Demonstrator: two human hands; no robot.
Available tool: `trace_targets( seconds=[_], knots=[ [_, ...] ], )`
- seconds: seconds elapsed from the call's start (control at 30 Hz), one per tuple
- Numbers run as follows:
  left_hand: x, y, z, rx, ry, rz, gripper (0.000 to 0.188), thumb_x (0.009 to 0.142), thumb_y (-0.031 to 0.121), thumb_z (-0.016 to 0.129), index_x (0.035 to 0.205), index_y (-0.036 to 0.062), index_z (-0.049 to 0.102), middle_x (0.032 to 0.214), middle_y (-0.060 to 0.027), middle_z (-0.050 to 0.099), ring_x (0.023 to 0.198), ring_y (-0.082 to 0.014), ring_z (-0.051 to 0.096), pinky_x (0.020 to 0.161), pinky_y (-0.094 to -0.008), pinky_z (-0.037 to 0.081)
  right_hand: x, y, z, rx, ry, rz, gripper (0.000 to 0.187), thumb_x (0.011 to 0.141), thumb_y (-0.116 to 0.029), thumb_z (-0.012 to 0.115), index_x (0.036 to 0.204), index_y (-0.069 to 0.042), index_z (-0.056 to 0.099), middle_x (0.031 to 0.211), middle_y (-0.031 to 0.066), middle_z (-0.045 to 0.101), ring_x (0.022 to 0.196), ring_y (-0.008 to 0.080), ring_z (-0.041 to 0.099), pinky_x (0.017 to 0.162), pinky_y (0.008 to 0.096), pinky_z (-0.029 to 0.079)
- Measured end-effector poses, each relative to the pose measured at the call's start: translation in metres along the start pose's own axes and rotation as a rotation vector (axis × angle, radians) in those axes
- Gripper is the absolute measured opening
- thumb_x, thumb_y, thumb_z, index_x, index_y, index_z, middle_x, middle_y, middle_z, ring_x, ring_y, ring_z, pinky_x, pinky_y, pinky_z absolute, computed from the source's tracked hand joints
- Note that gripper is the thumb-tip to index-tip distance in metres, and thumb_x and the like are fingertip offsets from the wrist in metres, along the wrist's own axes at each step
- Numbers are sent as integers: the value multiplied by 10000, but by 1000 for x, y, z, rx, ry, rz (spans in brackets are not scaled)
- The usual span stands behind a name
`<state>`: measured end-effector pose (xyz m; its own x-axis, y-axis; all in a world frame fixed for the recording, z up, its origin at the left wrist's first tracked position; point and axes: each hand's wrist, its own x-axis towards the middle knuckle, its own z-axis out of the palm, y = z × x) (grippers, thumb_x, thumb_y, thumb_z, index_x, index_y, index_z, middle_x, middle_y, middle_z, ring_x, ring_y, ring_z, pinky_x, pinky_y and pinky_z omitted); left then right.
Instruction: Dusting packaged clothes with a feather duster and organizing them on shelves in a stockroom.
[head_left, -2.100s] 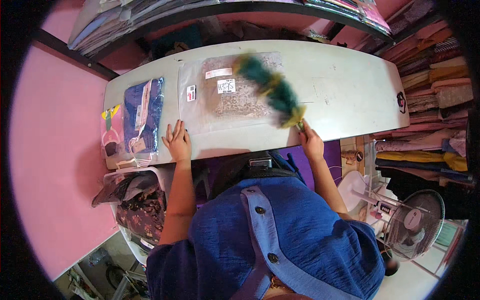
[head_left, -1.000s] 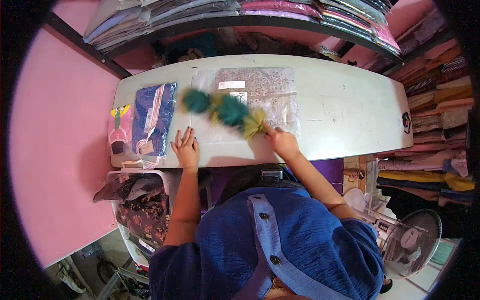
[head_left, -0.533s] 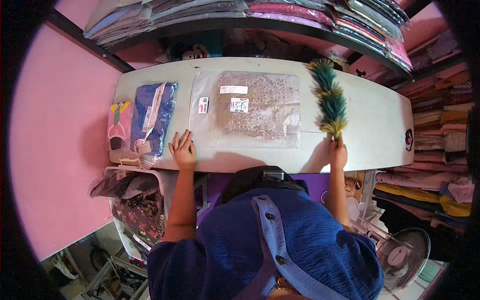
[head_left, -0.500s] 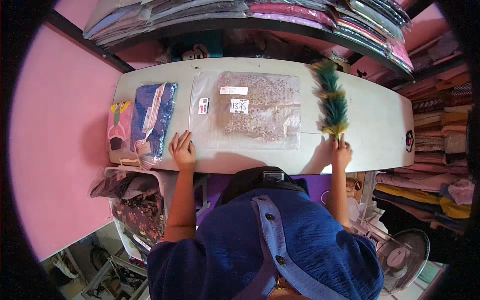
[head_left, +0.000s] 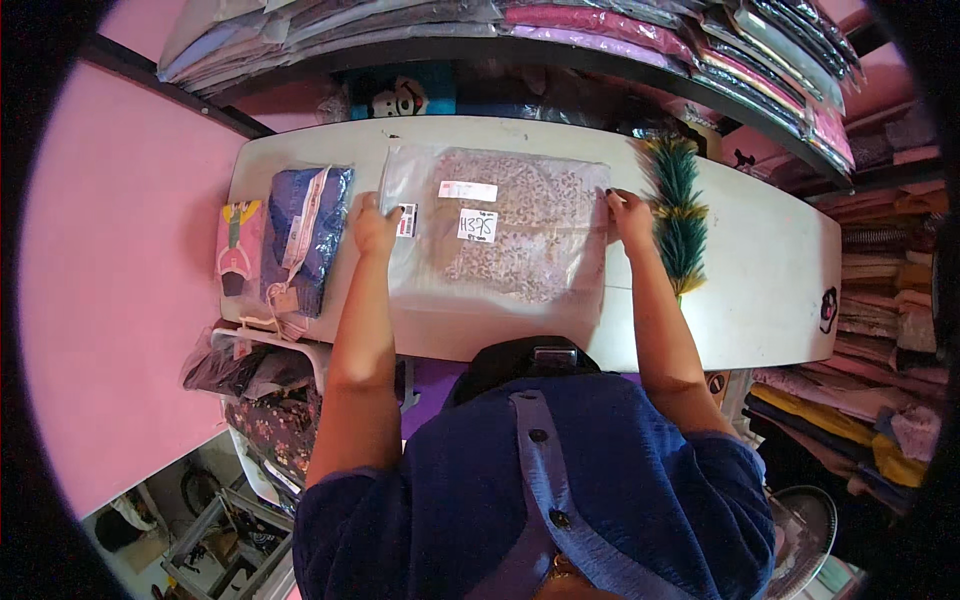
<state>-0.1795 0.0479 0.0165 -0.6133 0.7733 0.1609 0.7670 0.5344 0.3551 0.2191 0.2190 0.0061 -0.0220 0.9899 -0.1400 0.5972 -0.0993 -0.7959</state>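
Note:
A pale, floral-patterned folded garment lies flat in a clear plastic bag [head_left: 520,270] with paper labels on it, in the middle of the white table [head_left: 760,300]. At the bag's left edge is my left hand [head_left: 375,230], its thumb resting on the plastic and apart from the bent fingers. My right hand [head_left: 632,220] pinches the bag's right edge between thumb and fingers. Beside that hand lies a green and yellow feather duster [head_left: 678,200], which nothing holds; its handle end is partly behind my forearm.
A bagged blue garment [head_left: 325,240] and a small pink package [head_left: 238,250] lie at the table's left. Stacks of bagged clothes fill the shelf [head_left: 540,50] above the far edge. More folded fabrics [head_left: 870,310] are piled at the right. A fan [head_left: 805,540] stands at lower right.
My right hand has let go of the feather duster, now lying on the table, and moved left to the bag's edge. My left hand has moved farther up along the bag's left side.

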Motion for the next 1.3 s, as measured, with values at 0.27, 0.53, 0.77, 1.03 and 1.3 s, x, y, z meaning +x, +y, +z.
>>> trace_targets(
  seconds=[0.27,0.53,0.77,1.03,1.3],
  knots=[
    [18,-35,5,-894,-123,-212,99,839,81,640,892,-3,630,738,6,615,653,-44,515,591,-197,402,15,-31,17,297,-228,112,393,799,-122,696,1115,31,520,959,122,650,839,167,622,718,277,491],
    [40,15,-101,-1104,-13,70,113,857,2,587,969,-1,601,960,-59,637,915,-112,585,829,-231,434,10,-114,-62,787,-202,-281,372,795,72,616,1135,-9,488,1038,93,636,946,165,606,876,294,453],
    [-5,-1,-115,-526,186,500,143,683,3,666,796,90,678,1122,-78,625,1165,-317,499,996,-411,359,-44,-81,-106,133,-2,-734,287,596,144,631,794,-63,631,980,89,681,1033,232,561,964,366,392],
    [-111,-61,-30,-193,18,323,212,753,46,594,909,142,700,1214,-80,572,1215,-320,433,1036,-457,267,-122,23,-87,-597,429,-591,278,770,-106,599,1046,-82,619,1135,134,595,1150,373,461,952,474,368],
    [-134,-37,-35,-142,61,283,308,773,181,625,1080,164,640,1303,-66,498,1260,-309,388,1062,-503,219,-146,114,-105,-542,287,-166,302,886,-171,548,1142,-21,488,919,179,608,765,290,603,667,423,491]
  ],
)
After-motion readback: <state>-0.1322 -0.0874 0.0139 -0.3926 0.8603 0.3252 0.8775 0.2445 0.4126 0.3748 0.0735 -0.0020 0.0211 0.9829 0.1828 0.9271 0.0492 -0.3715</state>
